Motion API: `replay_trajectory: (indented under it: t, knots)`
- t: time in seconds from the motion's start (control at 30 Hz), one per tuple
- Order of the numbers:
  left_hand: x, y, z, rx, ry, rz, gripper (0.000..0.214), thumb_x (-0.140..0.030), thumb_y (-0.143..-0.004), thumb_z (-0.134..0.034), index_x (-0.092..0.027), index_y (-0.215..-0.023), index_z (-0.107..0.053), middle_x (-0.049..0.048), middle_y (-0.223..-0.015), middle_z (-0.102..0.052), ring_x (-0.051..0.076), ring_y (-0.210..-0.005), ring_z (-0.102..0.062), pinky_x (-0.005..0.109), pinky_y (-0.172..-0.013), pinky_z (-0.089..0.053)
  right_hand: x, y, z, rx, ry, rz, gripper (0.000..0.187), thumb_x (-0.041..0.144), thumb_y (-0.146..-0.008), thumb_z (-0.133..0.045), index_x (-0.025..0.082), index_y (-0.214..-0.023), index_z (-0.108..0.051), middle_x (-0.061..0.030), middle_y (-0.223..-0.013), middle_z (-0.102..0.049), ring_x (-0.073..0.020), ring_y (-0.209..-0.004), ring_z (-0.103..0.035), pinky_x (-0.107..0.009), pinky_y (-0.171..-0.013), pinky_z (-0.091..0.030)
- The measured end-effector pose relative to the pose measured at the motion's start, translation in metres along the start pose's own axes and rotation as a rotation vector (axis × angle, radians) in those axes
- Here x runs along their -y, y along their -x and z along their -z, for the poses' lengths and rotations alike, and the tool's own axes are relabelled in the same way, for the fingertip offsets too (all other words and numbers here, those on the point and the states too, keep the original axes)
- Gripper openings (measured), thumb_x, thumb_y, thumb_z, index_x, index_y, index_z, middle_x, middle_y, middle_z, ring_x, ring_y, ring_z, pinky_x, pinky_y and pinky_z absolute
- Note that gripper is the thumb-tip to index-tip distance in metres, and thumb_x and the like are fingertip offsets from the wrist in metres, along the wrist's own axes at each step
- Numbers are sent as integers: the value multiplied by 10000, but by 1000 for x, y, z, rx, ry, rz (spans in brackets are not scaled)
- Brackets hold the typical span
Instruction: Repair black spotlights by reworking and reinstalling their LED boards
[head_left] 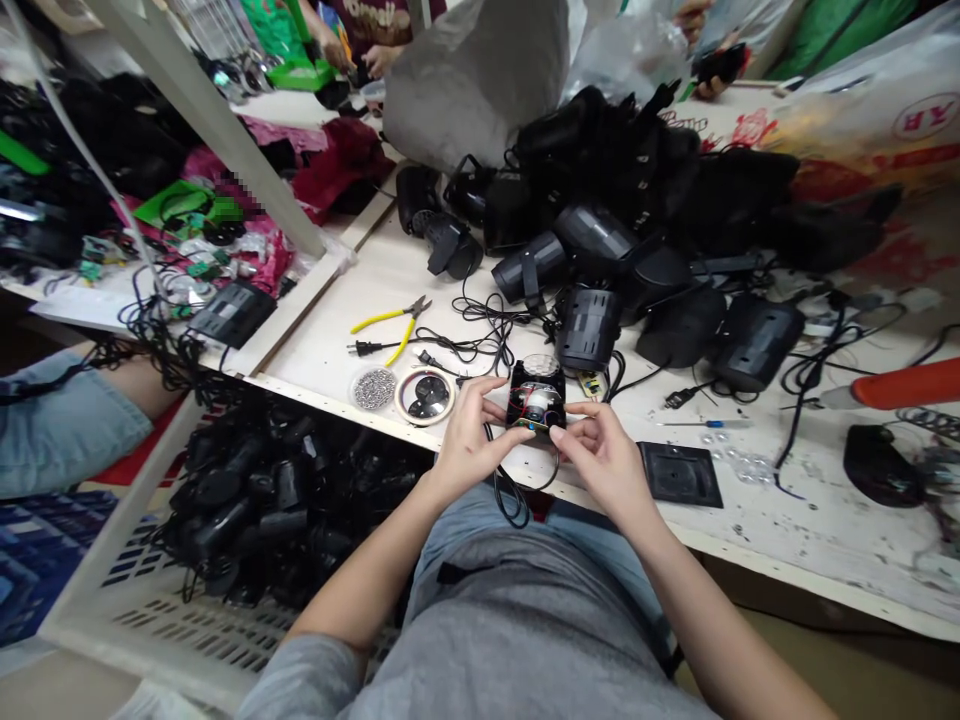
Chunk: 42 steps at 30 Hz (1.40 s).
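Observation:
Between my two hands, at the front edge of the white workbench, is a black lamp housing [536,392] with its inside exposed. Coloured wires, a white part and a small circuit board show in it, and a clear faceted dome sits at its far end. My left hand [474,432] grips its left side, thumb at the near edge. On the right side, my right hand [600,452] holds it with thumb and fingers by the board. A black cable [511,498] loops down from the housing towards my lap. Right of my right hand lies a flat black square cover [679,474].
Yellow-handled cutters [397,322], a dish of screws [373,388] and a round white-rimmed dish [424,395] lie left. Black lamp housings [589,325] pile up behind. An orange-handled tool [904,384] is at right. A crate [97,590] of black parts stands below left. Other people work nearby.

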<state>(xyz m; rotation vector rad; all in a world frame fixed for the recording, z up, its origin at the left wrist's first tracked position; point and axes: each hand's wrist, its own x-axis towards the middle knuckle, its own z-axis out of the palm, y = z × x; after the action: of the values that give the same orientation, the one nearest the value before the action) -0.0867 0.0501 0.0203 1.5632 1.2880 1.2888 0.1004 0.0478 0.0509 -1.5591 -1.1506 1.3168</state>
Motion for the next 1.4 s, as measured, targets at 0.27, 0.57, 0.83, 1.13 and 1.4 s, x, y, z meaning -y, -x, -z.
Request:
replay_trajectory:
  t: [0.27, 0.57, 0.83, 1.13, 1.4]
  knots:
    - [-11, -6, 2, 126, -94, 97, 609, -510, -862, -731, -213, -1358, -537, 127, -1281, -619, 195, -934, -647, 316, -766, -580, 3, -4, 3, 35, -34, 35, 548, 578, -662, -777, 230, -1014, -544, 41, -629, -635, -167, -546, -637, -313, -560, -562]
    - [-20, -14, -4, 134, 49, 220, 630, -413, -795, -813, -216, -1335, -556, 129, -1360, -585, 303, -1288, -548, 438, -1098, -442, 5, -5, 0, 121, -56, -4, 492, 566, -702, -732, 235, -1007, -531, 48, -614, -650, -183, -531, -674, -324, -577, -583]
    - [-26, -12, -11, 91, 118, 282, 665, -375, -692, -895, -227, -1265, -592, 101, -1318, -617, 289, -1250, -558, 431, -1104, -403, 18, -27, 17, -52, 353, 418, 194, 385, -865, -582, 220, -865, -683, -46, -826, -718, -187, -713, -659, -326, -671, -520]
    - [-28, -11, -13, 54, 287, 374, 610, -377, -682, -896, -227, -1158, -545, 79, -1218, -625, 246, -1158, -574, 373, -998, -447, 19, -37, 15, 52, 450, 545, 148, 331, -902, -566, 219, -833, -636, -28, -772, -699, -173, -684, -621, -302, -668, -480]
    - [-25, -12, -18, 20, 349, 406, 593, -405, -666, -906, -229, -1117, -565, 73, -1244, -623, 248, -1204, -566, 391, -1046, -442, 11, -33, 11, -3, 508, 614, 133, 325, -948, -525, 241, -879, -601, -52, -855, -717, -199, -767, -664, -333, -751, -528]
